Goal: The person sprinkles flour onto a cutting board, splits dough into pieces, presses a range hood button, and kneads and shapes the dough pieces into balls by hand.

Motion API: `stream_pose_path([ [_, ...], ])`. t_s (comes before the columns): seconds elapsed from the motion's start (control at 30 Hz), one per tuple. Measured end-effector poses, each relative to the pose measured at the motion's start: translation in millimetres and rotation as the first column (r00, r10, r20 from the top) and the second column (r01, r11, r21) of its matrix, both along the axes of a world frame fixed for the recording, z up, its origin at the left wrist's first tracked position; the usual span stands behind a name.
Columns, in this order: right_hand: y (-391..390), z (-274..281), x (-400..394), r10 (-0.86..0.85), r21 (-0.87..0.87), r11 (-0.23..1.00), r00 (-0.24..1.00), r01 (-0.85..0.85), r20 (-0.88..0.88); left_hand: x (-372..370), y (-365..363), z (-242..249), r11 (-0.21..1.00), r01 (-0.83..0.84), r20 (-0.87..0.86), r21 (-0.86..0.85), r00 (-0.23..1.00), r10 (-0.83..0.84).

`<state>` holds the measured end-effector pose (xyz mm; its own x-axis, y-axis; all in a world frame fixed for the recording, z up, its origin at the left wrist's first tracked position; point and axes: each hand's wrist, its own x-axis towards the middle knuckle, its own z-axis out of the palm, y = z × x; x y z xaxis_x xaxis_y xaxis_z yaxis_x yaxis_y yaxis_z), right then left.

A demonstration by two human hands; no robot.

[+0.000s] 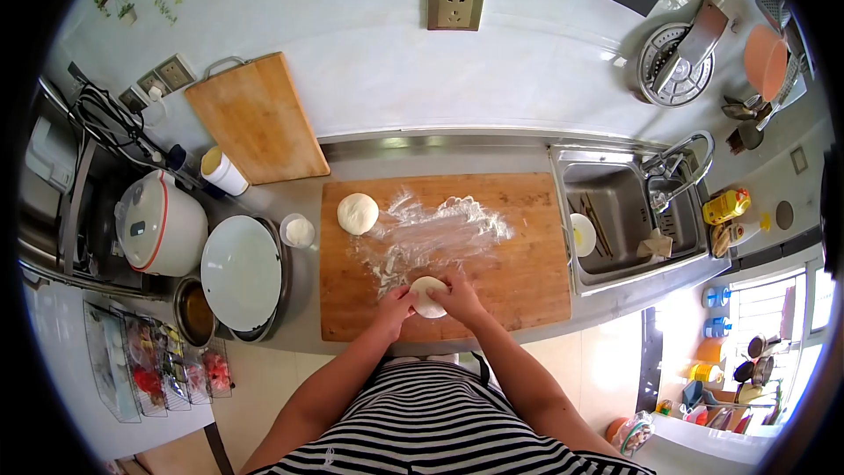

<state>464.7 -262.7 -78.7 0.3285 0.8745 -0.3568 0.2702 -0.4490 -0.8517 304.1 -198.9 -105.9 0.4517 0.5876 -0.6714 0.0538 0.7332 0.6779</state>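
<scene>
Between my two hands, near the front edge of the wooden board (pixel 527 299), is a round, pale piece of dough (pixel 429 297). My left hand (pixel 397 303) grips its left side, thumb and fingers closed on the rim. On the opposite side my right hand (pixel 459 295) holds the dough's edge with curled fingers. A second ball of dough (pixel 358 213) rests at the board's upper left, apart from both hands. White flour (pixel 440 233) is spread over the middle of the board.
Left of the board are a small cup of white powder (pixel 298 230), a white enamel basin (pixel 242 273) and a rice cooker (pixel 163 224). A cutting board (pixel 257 119) leans on the wall. The steel sink (pixel 602 185) with a white bowl (pixel 583 235) lies to the right.
</scene>
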Motion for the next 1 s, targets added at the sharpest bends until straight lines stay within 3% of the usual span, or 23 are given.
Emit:
stream_pose_path([
  [0.03,-1,-3,0,-0.002,0.003,1.000,1.000,0.002,0.001,0,1,0,1.000,0.002,0.001,0.003,1.000,-0.002],
  [0.1,-3,-13,1,-0.110,-0.007,0.994,0.967,0.111,-0.231,0,3,7,0.996,0.053,-0.050,0.074,0.998,-0.049],
  [0.13,-3,-16,1,-0.111,-0.004,0.994,0.967,0.113,-0.230,1,4,14,0.996,0.055,-0.048,0.077,0.998,-0.051],
  [0.2,-1,-15,2,-0.254,-0.037,0.961,0.824,0.274,-0.507,5,8,30,0.982,0.135,-0.073,0.136,0.989,-0.126],
  [0.23,0,-9,2,-0.253,-0.033,0.961,0.825,0.275,-0.505,7,9,37,0.981,0.136,-0.071,0.139,0.989,-0.127],
  [0.3,2,6,5,-0.282,-0.073,0.945,0.679,0.319,-0.678,11,10,45,0.992,0.125,0.115,0.033,0.985,-0.128],
  [0.43,0,26,9,-0.172,0.033,0.959,0.671,0.281,-0.721,16,18,43,0.990,0.093,0.117,0.105,0.988,-0.106],
  [0.5,3,33,11,-0.141,0.049,0.974,0.766,0.220,-0.627,17,22,50,0.986,0.119,0.103,0.119,0.986,-0.131],
  [0.63,3,37,13,-0.166,0.036,0.974,0.817,0.223,-0.553,21,22,68,0.981,0.152,0.032,0.118,0.987,-0.156],
  [0.8,-3,32,16,-0.124,0.103,0.975,0.865,0.197,-0.487,20,24,64,0.930,0.306,-0.065,0.203,0.952,-0.299],
  [1.0,-5,27,16,-0.129,0.090,0.975,0.848,0.203,-0.515,20,21,70,0.941,0.286,0.083,0.181,0.949,-0.304],
])
